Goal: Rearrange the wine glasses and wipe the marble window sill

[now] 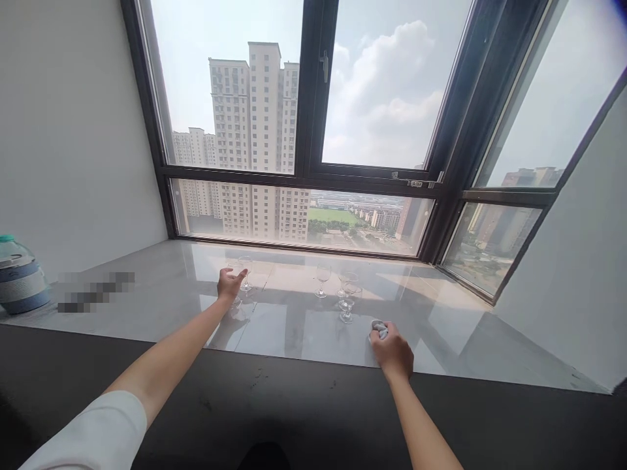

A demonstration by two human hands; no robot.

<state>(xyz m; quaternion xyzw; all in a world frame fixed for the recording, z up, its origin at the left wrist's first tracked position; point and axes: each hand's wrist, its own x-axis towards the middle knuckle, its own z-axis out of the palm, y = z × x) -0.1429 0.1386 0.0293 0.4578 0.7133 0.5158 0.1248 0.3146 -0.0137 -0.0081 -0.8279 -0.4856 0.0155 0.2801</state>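
On the left of the glossy sill, my left hand (229,286) is closed around a clear wine glass (236,301), mostly covered by the fingers. A second stemmed glass (246,273) stands upright just beyond my thumb. Farther right, my right hand (396,352) grips a crumpled grey cloth (379,328) near the front edge. Between the two hands are more clear stemmed glasses: one wine glass (322,281) alone, and a close group with a front glass (347,307) whose outlines overlap.
The pale tiled sill (284,336) ends in a front edge above a dark wall. A large blue-and-white jug (22,281) with a green top sits at far left, beside a blurred-out patch. Dark-framed windows (308,130) rise behind, with white walls on both sides.
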